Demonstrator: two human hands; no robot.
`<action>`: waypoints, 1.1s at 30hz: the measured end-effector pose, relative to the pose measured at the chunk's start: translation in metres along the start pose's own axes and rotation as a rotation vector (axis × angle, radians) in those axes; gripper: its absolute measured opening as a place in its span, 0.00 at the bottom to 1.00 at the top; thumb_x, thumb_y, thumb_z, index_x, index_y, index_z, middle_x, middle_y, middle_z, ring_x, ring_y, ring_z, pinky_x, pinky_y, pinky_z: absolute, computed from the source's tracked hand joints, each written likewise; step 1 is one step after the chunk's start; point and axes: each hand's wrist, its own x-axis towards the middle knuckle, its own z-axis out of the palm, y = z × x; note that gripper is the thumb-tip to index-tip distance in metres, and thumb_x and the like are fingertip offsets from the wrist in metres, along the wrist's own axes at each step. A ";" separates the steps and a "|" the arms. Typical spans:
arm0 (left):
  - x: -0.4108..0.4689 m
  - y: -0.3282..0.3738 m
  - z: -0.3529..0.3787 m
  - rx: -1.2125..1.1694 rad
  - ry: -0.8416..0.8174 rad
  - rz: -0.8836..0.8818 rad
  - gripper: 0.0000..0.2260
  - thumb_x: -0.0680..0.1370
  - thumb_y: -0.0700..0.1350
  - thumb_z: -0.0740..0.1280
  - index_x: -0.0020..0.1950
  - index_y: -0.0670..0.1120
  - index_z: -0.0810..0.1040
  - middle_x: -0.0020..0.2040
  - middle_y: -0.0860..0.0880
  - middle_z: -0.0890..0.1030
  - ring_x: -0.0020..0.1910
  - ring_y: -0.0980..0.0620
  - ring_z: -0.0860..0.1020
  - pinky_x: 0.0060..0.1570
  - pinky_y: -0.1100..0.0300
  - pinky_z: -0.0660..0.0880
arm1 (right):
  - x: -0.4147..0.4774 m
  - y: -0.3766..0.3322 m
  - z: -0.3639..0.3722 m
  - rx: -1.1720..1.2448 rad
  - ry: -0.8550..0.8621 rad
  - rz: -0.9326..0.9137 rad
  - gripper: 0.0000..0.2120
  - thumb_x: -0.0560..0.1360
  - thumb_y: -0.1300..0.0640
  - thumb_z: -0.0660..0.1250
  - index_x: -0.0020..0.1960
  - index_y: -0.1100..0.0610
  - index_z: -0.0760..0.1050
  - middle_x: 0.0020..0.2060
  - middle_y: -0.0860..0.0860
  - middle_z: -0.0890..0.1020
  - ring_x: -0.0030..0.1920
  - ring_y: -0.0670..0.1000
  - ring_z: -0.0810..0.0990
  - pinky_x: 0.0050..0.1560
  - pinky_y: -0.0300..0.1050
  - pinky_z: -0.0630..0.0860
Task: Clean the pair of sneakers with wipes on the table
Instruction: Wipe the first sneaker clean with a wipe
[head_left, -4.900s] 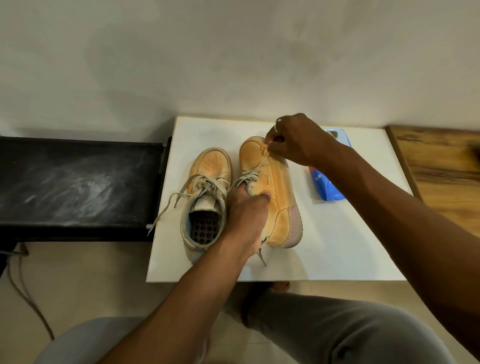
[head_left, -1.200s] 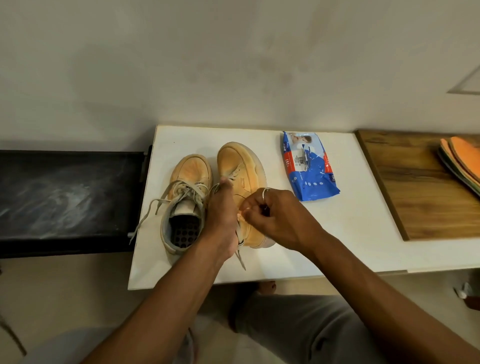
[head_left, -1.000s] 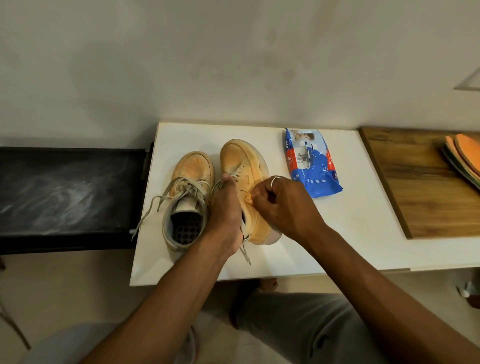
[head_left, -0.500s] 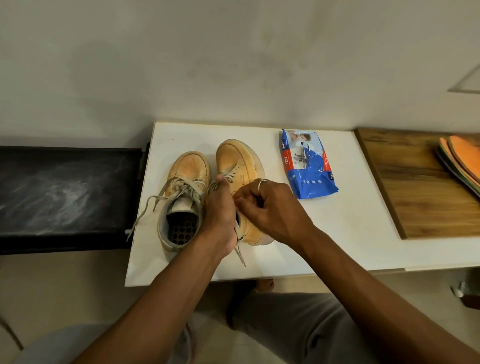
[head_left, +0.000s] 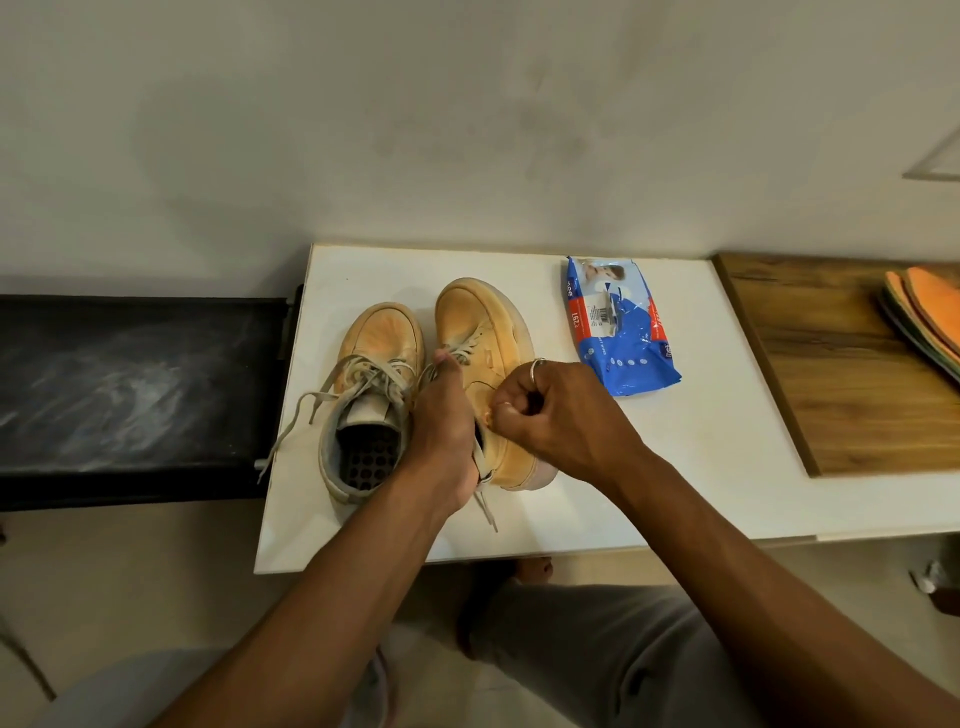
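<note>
You are working in soft, warm, fairly dim indoor light with no hard glare. The white table (head_left: 649, 467) is the brightest surface; the wall (head_left: 467, 130) above it is unevenly lit and mottled. Your right hand (head_left: 558, 410) throws only a faint shadow onto the table. Wide-angle distortion bends the table edges and stretches your forearms. The picture is slightly soft throughout, grainier on the dark bench (head_left: 130, 384).

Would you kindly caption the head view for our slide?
Left hand steadies a tan lace-up sneaker while right hand rubs its side.
</note>
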 end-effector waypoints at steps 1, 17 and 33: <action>0.000 0.000 0.000 -0.003 -0.006 0.004 0.20 0.85 0.59 0.51 0.51 0.54 0.81 0.41 0.51 0.86 0.46 0.50 0.84 0.46 0.51 0.81 | 0.002 0.003 0.000 -0.028 0.037 0.020 0.05 0.74 0.54 0.71 0.44 0.55 0.82 0.37 0.47 0.82 0.39 0.47 0.80 0.40 0.42 0.79; 0.002 -0.002 -0.001 -0.001 0.016 -0.004 0.22 0.85 0.60 0.50 0.54 0.53 0.81 0.41 0.52 0.87 0.44 0.52 0.85 0.41 0.54 0.81 | 0.004 -0.001 0.005 0.004 0.075 -0.037 0.08 0.76 0.50 0.71 0.51 0.52 0.83 0.44 0.47 0.84 0.44 0.46 0.81 0.46 0.37 0.78; -0.004 0.003 0.000 -0.001 0.042 -0.035 0.23 0.85 0.61 0.51 0.69 0.51 0.77 0.56 0.46 0.83 0.54 0.46 0.82 0.59 0.42 0.78 | -0.020 0.006 -0.008 -0.011 -0.079 0.067 0.07 0.75 0.51 0.71 0.47 0.56 0.81 0.38 0.47 0.82 0.40 0.46 0.81 0.42 0.35 0.79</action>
